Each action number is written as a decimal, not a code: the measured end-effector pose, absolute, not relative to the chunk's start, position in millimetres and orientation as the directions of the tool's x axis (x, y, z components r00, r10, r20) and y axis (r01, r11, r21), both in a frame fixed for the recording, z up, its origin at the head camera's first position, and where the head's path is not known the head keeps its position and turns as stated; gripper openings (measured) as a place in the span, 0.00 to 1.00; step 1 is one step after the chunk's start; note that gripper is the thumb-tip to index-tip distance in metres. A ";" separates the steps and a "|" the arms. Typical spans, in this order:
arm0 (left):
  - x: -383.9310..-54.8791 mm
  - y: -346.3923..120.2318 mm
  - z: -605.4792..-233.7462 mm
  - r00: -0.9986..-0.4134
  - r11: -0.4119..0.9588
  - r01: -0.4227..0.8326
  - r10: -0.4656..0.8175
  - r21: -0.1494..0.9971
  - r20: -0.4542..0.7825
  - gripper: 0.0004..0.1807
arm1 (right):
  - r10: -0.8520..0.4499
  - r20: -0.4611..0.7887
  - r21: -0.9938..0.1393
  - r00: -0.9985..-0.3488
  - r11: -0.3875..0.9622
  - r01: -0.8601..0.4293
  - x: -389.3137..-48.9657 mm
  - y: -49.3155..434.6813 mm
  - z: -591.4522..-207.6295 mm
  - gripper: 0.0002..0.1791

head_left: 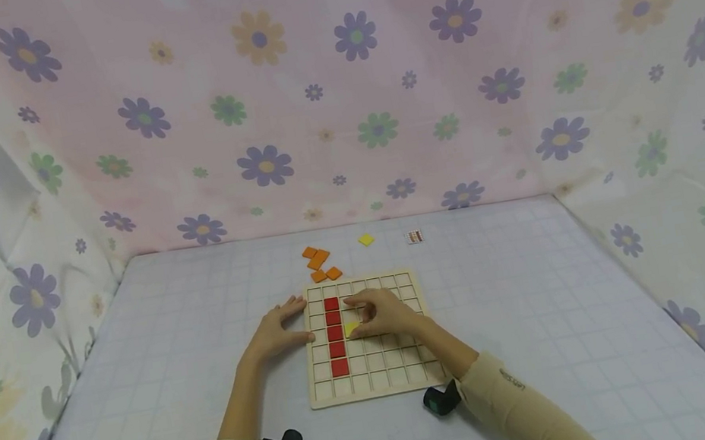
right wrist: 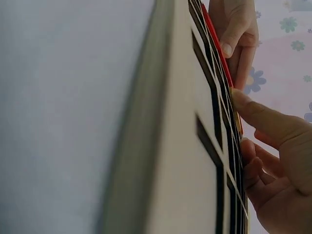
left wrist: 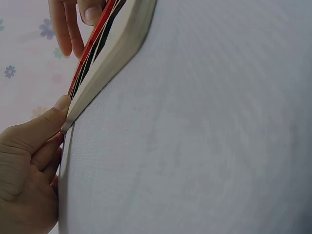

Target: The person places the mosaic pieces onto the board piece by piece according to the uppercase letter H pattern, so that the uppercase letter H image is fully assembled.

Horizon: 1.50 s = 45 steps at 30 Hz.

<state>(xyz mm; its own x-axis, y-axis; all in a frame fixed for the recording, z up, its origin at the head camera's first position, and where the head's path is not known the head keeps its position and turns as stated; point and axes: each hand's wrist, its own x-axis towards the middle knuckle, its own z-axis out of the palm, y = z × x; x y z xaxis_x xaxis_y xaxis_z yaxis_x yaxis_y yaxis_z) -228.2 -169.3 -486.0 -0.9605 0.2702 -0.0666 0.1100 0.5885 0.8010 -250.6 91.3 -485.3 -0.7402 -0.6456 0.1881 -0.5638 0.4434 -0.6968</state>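
My right thumb rests on a yellow tile [head_left: 350, 328] in the board [head_left: 385, 359].
From my head, the tile sits right of the middle of five red tiles [head_left: 335, 333]; my left hand [head_left: 277, 333] is spread along the board's left edge, my right hand [head_left: 388, 312] spread, index beyond the tile. Left wrist: my thumb touches the edge. Right wrist: thumb on the tile, fingers bent beside it.

The board [head_left: 376, 361] looks smooth wood, the sleeves [head_left: 528, 408] matt cloth.
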 end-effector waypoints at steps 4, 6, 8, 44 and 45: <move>-228.1 -169.2 -486.4 -0.961 0.588 0.097 0.265 0.803 -0.078 0.40 | -0.641 0.115 -0.700 -0.758 0.489 -0.520 -254.3 90.1 -479.8 0.31; -228.1 -169.0 -486.6 -0.961 0.588 0.092 0.263 0.804 -0.082 0.40 | -0.629 0.078 -0.703 -0.774 0.515 -0.490 -255.9 89.7 -478.0 0.30; -228.1 -169.0 -486.6 -0.962 0.589 0.088 0.260 0.803 -0.085 0.40 | -0.623 0.060 -0.710 -0.780 0.522 -0.472 -257.4 89.6 -477.2 0.29; -228.5 -168.7 -485.8 -0.964 0.585 0.078 0.250 0.807 -0.088 0.40 | -0.538 0.222 -0.759 -0.813 0.428 -0.490 -288.6 92.5 -469.0 0.18; -228.5 -168.7 -485.6 -0.964 0.587 0.083 0.251 0.806 -0.084 0.40 | -0.504 0.243 -0.757 -0.829 0.435 -0.486 -293.9 93.8 -469.2 0.17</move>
